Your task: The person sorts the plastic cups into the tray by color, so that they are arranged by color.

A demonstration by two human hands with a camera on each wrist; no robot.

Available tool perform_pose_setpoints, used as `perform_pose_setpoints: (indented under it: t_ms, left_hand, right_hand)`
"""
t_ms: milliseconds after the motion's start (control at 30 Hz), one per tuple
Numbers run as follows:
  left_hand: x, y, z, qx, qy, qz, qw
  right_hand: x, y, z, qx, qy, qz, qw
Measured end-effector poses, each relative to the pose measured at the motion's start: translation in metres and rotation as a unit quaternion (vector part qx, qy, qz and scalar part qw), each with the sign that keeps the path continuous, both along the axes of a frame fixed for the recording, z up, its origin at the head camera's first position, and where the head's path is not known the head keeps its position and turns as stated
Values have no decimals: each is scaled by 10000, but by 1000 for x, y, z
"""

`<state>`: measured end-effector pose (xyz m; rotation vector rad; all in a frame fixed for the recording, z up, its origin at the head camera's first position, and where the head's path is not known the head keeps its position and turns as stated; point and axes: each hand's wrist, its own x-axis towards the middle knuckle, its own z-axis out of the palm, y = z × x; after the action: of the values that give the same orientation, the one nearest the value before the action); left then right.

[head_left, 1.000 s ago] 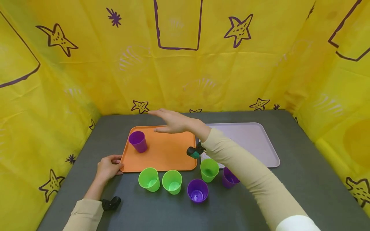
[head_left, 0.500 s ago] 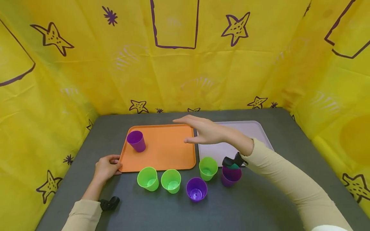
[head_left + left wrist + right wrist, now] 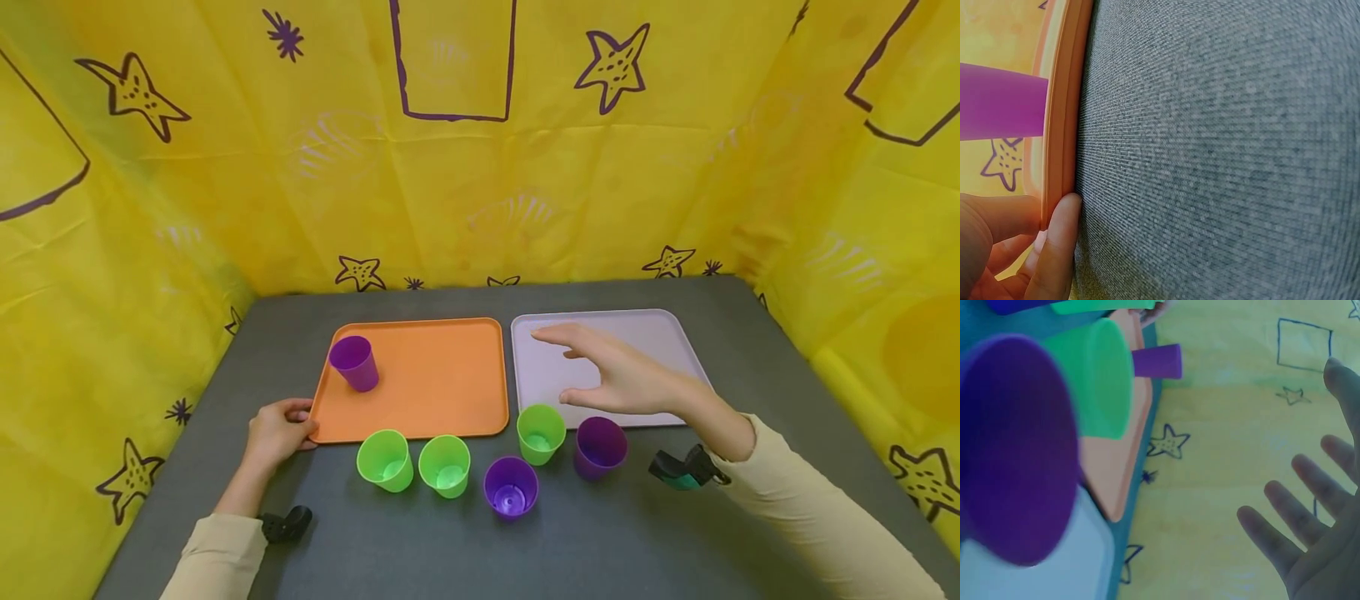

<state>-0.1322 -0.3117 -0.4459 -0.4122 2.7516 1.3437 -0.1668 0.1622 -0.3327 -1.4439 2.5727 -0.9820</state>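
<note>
At the near left corner of the orange tray (image 3: 427,375), my left hand (image 3: 276,432) pinches the rim. The left wrist view shows the thumb on one side of that rim (image 3: 1063,119) and a finger on the other. A purple cup (image 3: 362,372) stands upright near the tray's left end. My right hand (image 3: 618,375) hovers over the pale lavender tray (image 3: 645,329), fingers spread from the thumb and holding nothing. Just below it in the head view are a purple cup (image 3: 600,454) and a green cup (image 3: 540,442).
Along the near side of the trays stand two more green cups (image 3: 384,467) (image 3: 446,471) and another purple cup (image 3: 512,492). The dark grey table (image 3: 420,550) is enclosed by yellow cloth (image 3: 450,192) at the back and both sides.
My right hand has moved right and toward me, from over the orange tray to over the lavender one. The left hand still holds the orange tray's corner.
</note>
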Motion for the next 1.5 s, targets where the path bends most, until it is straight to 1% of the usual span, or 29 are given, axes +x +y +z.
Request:
perform_pose_setpoints:
  t_ms: [133, 367, 500, 600, 700, 867, 1000, 1167, 1267, 1400, 1500]
  left_hand:
    - [1, 0, 0, 12, -19, 1, 10000]
    - [0, -1, -1, 39, 7, 10, 10000]
    - [0, -1, -2, 43, 49, -3, 10000]
    - [0, -2, -2, 27, 49, -20, 10000]
    - [0, -2, -1, 30, 37, -21, 10000]
    - [-1, -2, 0, 45, -2, -19, 10000]
    - [-1, -2, 1, 52, -24, -30, 10000]
    - [-1, -1, 1, 55, -22, -4, 10000]
    - [-1, -1, 1, 77, 2, -12, 10000]
    - [-1, -1, 0, 84, 22, -26, 10000]
    - [0, -1, 0, 64, -2, -6, 10000]
  right_hand:
    - [10, 14, -12, -123, -156, -111, 9997]
    - [26, 33, -32, -392, -414, -185, 9982]
    - [34, 41, -42, -411, -609, -284, 9969]
    - [39, 47, -52, -360, -725, -364, 9961]
    - [42, 51, -64, -312, -726, -404, 9961]
    - [49, 56, -81, -221, -455, -421, 9978]
    - [52, 57, -86, -147, -399, -479, 9979]
    - [54, 55, -90, -12, -578, -581, 9966]
    - [55, 55, -90, -10, -794, -601, 9950]
    - [55, 55, -92, -139, -1181, -594, 9911]
    - [54, 56, -93, -181, -1295, -610, 9895]
